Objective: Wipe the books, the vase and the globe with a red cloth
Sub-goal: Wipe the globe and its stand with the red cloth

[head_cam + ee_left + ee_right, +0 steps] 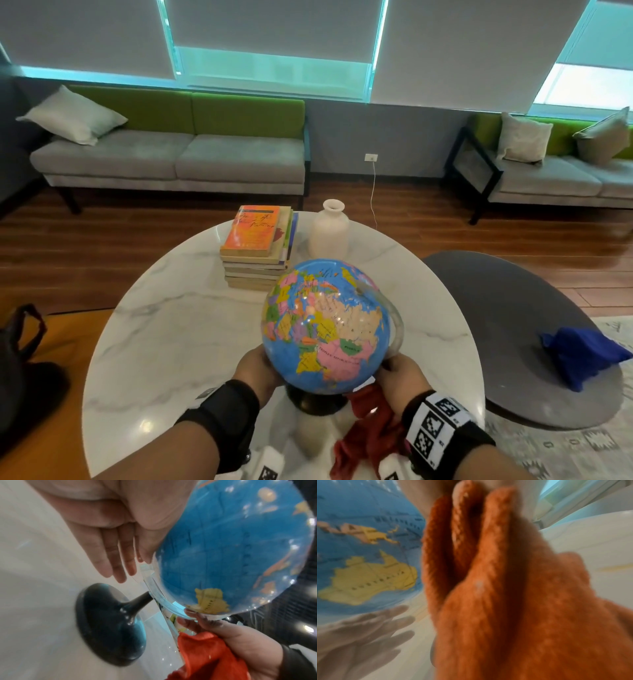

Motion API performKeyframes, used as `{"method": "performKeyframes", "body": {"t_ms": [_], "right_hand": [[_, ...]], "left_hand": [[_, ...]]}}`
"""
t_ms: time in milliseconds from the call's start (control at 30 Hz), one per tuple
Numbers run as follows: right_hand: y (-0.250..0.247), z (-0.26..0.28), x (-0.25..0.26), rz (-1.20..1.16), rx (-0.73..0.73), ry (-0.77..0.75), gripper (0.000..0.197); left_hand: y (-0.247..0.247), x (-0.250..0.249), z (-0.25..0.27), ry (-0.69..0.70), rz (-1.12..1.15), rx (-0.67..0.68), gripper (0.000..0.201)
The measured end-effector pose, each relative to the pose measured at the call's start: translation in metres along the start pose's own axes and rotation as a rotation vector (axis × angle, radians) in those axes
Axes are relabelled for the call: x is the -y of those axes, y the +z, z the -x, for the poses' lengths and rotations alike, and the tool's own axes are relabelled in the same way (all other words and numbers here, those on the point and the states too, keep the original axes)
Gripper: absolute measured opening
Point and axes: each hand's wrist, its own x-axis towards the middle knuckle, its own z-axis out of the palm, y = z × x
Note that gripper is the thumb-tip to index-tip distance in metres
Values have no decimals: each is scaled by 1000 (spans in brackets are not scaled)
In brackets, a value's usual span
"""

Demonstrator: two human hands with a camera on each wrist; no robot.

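The blue globe (325, 325) stands on its black base (109, 623) near the front of the round marble table (164, 342). My left hand (256, 369) lies with straight fingers (118, 563) against the globe's lower left side. On the lower right, my right hand (399, 373) grips the red cloth (371, 428) and touches the clear arc (164, 601) with its fingertips. The cloth (505, 601) hangs from that hand down to the table. A stack of books (257, 246) and a white vase (330, 229) stand behind the globe.
A low dark grey table (513, 342) to the right carries a blue cloth (582, 353). Grey and green sofas (178, 154) line the far wall. A dark bag (24, 359) sits at the left on the wooden floor.
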Motion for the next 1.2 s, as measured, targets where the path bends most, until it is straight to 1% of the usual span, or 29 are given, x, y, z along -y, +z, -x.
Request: {"method": "performKeyframes", "body": {"t_ms": [33,100,167,233,333,500,567,633,700,800,867,933,1033,1067,1133,1200], "right_hand": [[-2,-5,0,-24,3,17,11],[-9,-15,1,-29,-38,42,13],[-20,-23,4,30,-74,52,22],[-31,-32,8,79,-95,47,19],[-44,-57,9,142,-142,70,15],[-58,-102,12,324,-210,80,20],[-66,-120,14,350,-234,97,20],[-75,-140,18,385,-246,106,20],[-84,-161,22,429,-244,128,22],[-97,-183,30,364,-262,161,31],[-107,-198,35,361,-294,173,33],[-114,-210,42,375,-289,179,34],[-116,-224,58,344,-325,206,38],[-118,-226,66,322,-352,195,39],[-120,-235,72,533,-336,132,40],[-124,-248,71,667,-320,47,39]], "left_hand": [[1,1,-5,8,29,8,29],[1,4,-8,23,-33,-4,23],[-2,10,-14,35,-155,-4,23],[-5,15,-19,61,-289,-15,18],[-6,19,-31,57,-371,-3,13],[-5,17,-49,58,-484,-10,14],[-4,19,-59,75,-600,-14,26],[-1,25,-70,84,-734,12,52],[2,28,-79,42,-863,57,76],[5,30,-87,-8,-989,128,96],[6,27,-94,-41,-1013,173,101],[5,22,-98,-69,-1044,217,104],[5,17,-99,-71,-1056,230,104],[5,15,-99,-68,-1059,227,104],[4,13,-98,-77,-1075,233,103],[4,11,-98,-81,-1098,244,103]]}}
